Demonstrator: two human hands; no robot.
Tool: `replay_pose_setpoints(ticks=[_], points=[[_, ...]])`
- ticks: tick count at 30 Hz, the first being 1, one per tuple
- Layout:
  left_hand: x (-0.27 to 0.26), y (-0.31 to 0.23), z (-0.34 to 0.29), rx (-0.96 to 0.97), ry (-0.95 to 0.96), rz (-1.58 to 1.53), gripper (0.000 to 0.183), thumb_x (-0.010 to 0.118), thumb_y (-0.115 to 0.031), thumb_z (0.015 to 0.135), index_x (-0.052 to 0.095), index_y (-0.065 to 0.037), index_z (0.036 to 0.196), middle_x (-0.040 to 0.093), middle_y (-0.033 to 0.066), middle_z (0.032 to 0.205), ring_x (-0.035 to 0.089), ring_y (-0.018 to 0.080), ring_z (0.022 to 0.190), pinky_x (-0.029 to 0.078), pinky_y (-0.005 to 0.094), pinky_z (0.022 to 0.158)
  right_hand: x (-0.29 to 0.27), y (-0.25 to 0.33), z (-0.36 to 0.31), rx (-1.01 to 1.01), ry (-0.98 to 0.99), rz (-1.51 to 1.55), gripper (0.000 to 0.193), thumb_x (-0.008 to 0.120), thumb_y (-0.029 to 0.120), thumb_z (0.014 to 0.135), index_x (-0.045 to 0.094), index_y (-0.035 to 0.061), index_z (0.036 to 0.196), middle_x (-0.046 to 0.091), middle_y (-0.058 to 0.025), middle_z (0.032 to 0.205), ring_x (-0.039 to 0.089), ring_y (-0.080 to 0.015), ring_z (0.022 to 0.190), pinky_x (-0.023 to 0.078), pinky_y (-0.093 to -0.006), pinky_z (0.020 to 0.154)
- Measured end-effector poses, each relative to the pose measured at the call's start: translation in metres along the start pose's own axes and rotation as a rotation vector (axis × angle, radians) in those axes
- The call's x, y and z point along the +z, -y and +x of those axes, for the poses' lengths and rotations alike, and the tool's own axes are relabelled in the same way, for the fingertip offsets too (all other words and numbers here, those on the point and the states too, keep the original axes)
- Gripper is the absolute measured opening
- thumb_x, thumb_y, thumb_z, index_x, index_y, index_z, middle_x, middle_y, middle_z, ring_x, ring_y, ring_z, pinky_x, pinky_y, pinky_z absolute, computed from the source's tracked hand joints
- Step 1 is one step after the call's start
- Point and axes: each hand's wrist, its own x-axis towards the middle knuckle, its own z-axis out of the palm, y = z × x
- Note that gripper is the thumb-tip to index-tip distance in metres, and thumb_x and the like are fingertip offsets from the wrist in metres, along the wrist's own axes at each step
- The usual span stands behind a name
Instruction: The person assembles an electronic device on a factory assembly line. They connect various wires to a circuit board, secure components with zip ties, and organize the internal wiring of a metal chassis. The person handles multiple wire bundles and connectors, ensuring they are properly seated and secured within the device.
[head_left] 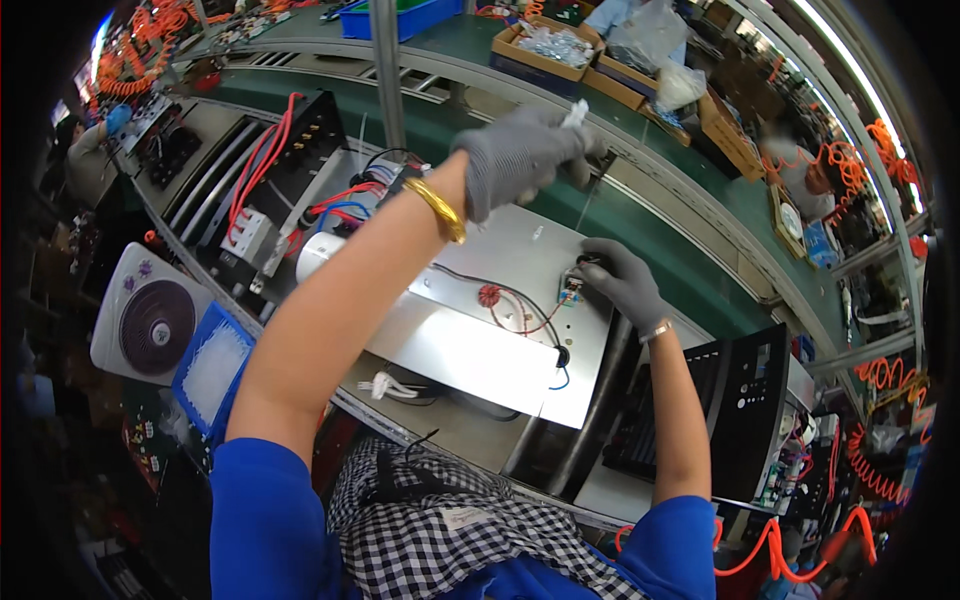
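Green worktop [705,300] behind shiny silver panel [470,350]; 1 circuit board [571,293] on its right end. My left hand [522,152] (gray-gloved) curls around white thing [577,113]; right hand [628,282], fingers bent, at board, grip unclear.

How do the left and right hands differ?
The left hand appears past the far edge of the metal sheet, a white bit at its fingers; the right hand is at the small circuit board. The left's gold bangle is thick, the right's band thin. Both are gloved in grey.
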Motion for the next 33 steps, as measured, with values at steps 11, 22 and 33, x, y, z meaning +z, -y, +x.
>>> replay_pose_setpoints(ticks=[11, 22, 33], points=[[-0.115, 0.049, -0.221, 0.422, -1.022, 0.423, 0.032, 0.062, -0.019, 0.094, 0.061, 0.004, 0.117, 0.063, 0.0065, 0.108, 0.058, 0.0113, 0.097, 0.046, 0.0258, 0.087, 0.041, -0.022, -0.166, 0.233, -0.608, 0.408, 0.034, 0.057, 0.03, 0.097, 0.066, -0.0015, 0.106, 0.065, -0.0048, 0.094, 0.059, -0.0125, 0.085, 0.047, -0.0275, 0.078], [-0.201, 0.171, -0.293, 0.048, -1.005, 0.665, 0.078, 0.072, -0.033, 0.085, 0.038, 0.01, 0.141, 0.055, 0.028, 0.132, 0.054, 0.0361, 0.124, 0.04, 0.0383, 0.104, 0.236, 0.07, -0.3, 0.229, -0.602, 0.063, 0.01, 0.065, 0.011, 0.085, 0.069, 0.0047, 0.091, 0.069, -0.0111, 0.091, 0.066, -0.0266, 0.085, 0.051, -0.0361, 0.079], [-0.253, 0.193, -0.341, 0.177, -0.816, 0.217, 0.046, 0.066, -0.017, 0.087, 0.054, 0.004, 0.126, 0.069, 0.0144, 0.099, 0.065, 0.0262, 0.089, 0.05, 0.0389, 0.078, 0.366, 0.329, -0.181, -0.423, -0.176, -0.087, 0.016, 0.071, 0.014, 0.079, 0.068, 0.0101, 0.095, 0.067, -0.0056, 0.093, 0.064, -0.0257, 0.085, 0.048, -0.0388, 0.075]])
